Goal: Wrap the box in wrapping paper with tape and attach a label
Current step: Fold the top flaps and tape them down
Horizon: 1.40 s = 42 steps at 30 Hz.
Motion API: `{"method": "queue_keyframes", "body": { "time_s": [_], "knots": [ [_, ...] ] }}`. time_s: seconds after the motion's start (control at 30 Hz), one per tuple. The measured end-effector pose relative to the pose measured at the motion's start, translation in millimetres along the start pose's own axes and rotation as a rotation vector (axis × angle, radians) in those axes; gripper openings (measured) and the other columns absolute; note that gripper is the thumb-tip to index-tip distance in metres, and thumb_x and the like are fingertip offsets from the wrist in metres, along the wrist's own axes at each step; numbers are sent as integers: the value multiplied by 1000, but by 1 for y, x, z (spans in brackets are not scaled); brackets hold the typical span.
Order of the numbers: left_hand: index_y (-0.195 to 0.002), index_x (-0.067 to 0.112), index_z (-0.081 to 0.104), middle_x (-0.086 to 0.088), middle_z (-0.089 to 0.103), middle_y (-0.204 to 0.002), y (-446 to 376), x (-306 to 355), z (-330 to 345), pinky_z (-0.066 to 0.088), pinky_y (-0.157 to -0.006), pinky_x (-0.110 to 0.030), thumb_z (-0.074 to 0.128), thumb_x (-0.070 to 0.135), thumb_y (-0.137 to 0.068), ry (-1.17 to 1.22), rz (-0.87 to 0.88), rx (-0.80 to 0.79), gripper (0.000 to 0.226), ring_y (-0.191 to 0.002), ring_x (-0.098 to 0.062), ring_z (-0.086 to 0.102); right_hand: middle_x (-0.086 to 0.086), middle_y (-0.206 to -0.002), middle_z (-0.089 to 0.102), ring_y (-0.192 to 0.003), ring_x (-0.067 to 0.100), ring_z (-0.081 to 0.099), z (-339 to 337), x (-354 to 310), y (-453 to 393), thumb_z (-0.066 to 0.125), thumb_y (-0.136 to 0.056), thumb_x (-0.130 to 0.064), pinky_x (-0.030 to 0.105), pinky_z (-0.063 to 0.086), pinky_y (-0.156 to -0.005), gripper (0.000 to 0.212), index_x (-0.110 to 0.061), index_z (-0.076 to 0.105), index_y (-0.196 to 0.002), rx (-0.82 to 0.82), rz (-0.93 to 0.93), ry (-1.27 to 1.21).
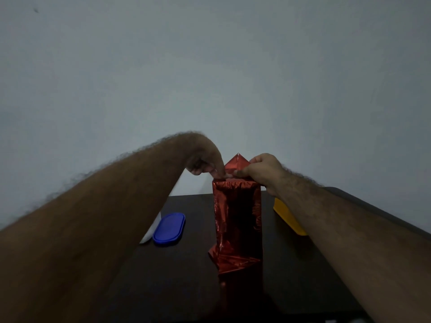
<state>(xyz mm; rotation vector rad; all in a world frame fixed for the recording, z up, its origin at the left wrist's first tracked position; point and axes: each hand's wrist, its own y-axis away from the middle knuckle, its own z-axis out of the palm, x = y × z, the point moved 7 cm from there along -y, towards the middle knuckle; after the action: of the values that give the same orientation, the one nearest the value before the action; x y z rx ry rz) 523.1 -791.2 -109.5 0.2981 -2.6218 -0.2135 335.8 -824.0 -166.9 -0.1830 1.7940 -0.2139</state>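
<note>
Pale grey wall (210,66) fills the upper frame, and below it a dark table (182,276) carries a tall box (238,220) standing upright at lower centre, covered in shiny red wrapping paper (233,201) with a triangular flap (237,163) poking up at its top. Both hands meet at that top end: the left hand (205,165) presses curled fingertips down on the folded paper, while the right hand (261,169) pinches the flap's edge between thumb and fingers. A blue lid (169,229) lies left of the box beside a white object (151,231), and a yellow container (289,217) sits to the right.
</note>
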Motion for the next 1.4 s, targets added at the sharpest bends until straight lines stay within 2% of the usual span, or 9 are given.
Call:
{"method": "queue_keyframes", "body": {
  "time_s": [0.23,0.37,0.47,0.77,0.87,0.97,1.1,1.27,1.4],
  "knots": [
    [-67,16,51,4,43,-53,-10,-29,4,26,-51,-22,76,22,-91,213,-88,18,35,-47,-9,32,10,-97,76,-90,25,75,1,-1,0,99,-64,-10,44,66,-81,44,-11,65,-92,12,-14,-6],
    [-86,16,61,5,36,-56,-10,-25,21,20,-55,-23,88,41,-81,320,-89,-14,37,-52,-10,23,12,-98,76,-89,25,75,-2,1,1,96,-66,-7,42,65,-79,42,-11,65,-94,9,-13,-28],
    [-82,17,57,4,30,-61,-9,-27,29,17,-60,-26,93,44,-75,337,-76,-22,45,-57,-11,18,11,-101,75,-94,26,75,-1,1,1,97,-65,-9,48,65,-85,44,-11,65,-96,12,-7,-27],
    [-105,0,64,-4,55,-87,1,-47,20,36,-56,-28,98,51,-63,390,92,97,74,-62,-15,35,10,-102,73,-94,25,74,-1,1,4,97,-68,-8,44,65,-85,50,-9,63,-104,10,17,-46],
    [-97,3,62,-5,53,-84,9,-60,15,34,-56,-29,99,43,-65,413,84,109,63,-61,-15,34,11,-103,75,-89,24,74,0,1,2,99,-63,-10,36,62,-71,50,-11,63,-97,13,12,-39],
    [-99,5,62,-4,44,-77,15,-62,10,27,-56,-30,96,32,-72,510,97,134,51,-57,-14,29,10,-99,75,-89,24,75,0,1,2,100,-61,-12,36,63,-73,48,-13,64,-94,16,7,-25],
    [-105,6,61,-3,43,-77,17,-52,21,23,-53,-28,86,52,-78,618,119,167,59,-55,-13,28,12,-101,77,-93,27,76,0,2,2,100,-61,-14,37,64,-77,49,-9,68,-98,5,19,-22],
    [-95,5,58,-5,48,-82,12,-56,41,29,-57,-29,87,37,-80,653,81,216,45,-56,-14,29,11,-95,77,-87,23,74,0,0,6,95,-71,-16,33,57,-69,33,-11,66,-85,11,11,-20],
    [-87,12,51,0,50,-77,18,-42,39,36,-52,-24,72,26,-89,701,300,458,25,-63,-17,47,9,-92,75,-84,22,71,0,2,2,88,-80,-15,32,55,-67,24,-13,64,-82,55,1,-34]
  ]
}}
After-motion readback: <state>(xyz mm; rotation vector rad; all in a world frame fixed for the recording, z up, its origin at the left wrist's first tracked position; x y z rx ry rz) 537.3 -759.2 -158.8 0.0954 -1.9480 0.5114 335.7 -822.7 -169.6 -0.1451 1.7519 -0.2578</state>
